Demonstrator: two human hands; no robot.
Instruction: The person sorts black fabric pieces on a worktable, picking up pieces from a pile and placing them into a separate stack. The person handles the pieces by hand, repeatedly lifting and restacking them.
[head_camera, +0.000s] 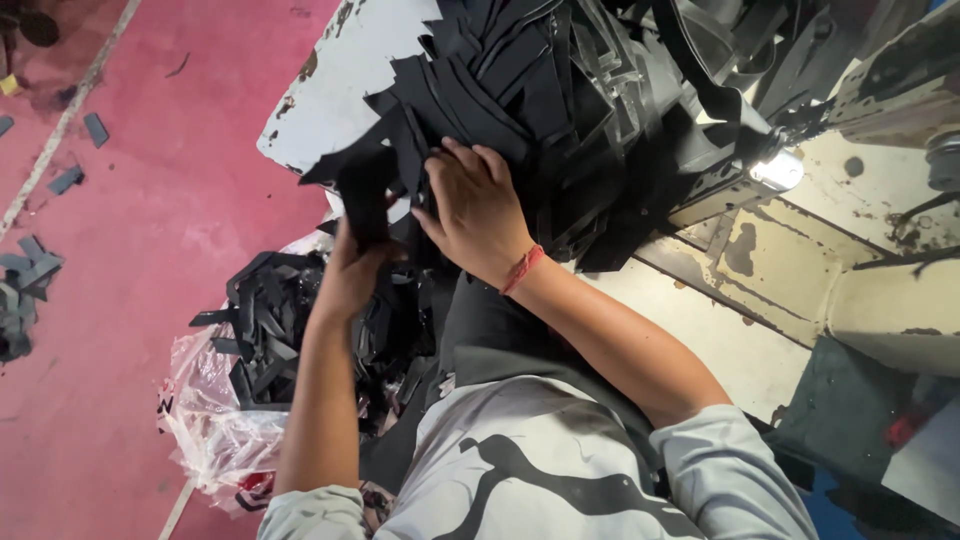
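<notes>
Black cut strips (520, 90), flat pieces of what looks like rubber or synthetic leather, lie heaped on the pale, chipped work table (350, 70) in front of me, seen from my head camera looking straight down. My right hand (478, 205), a red thread at its wrist, rests palm-down on the near edge of the heap, fingers curled into the pieces and gripping a few. My left hand (352, 270) is closed around a small bundle of strips (365, 195) held just off the table's edge, touching the heap.

I judge the strips light, thin and floppy: they bend and overlap loosely, and single pieces would slide off one another, so a bundle is best pinched across its middle, fingers on one flat face and thumb on the other. The bundle in my left hand stands roughly upright in the picture, its long axis running from my palm up toward the table; the strips in the heap fan out in many directions, mostly slanting from lower left to upper right.

Below the table, beside my left forearm, a clear plastic bag (215, 420) holds more black strips. A few loose pieces (25, 290) lie on the red floor (150, 200). To the right stands a worn, cream-coloured machine (880, 270) with a small lit lamp (778, 170); its shadowed parts are hard to make out.
</notes>
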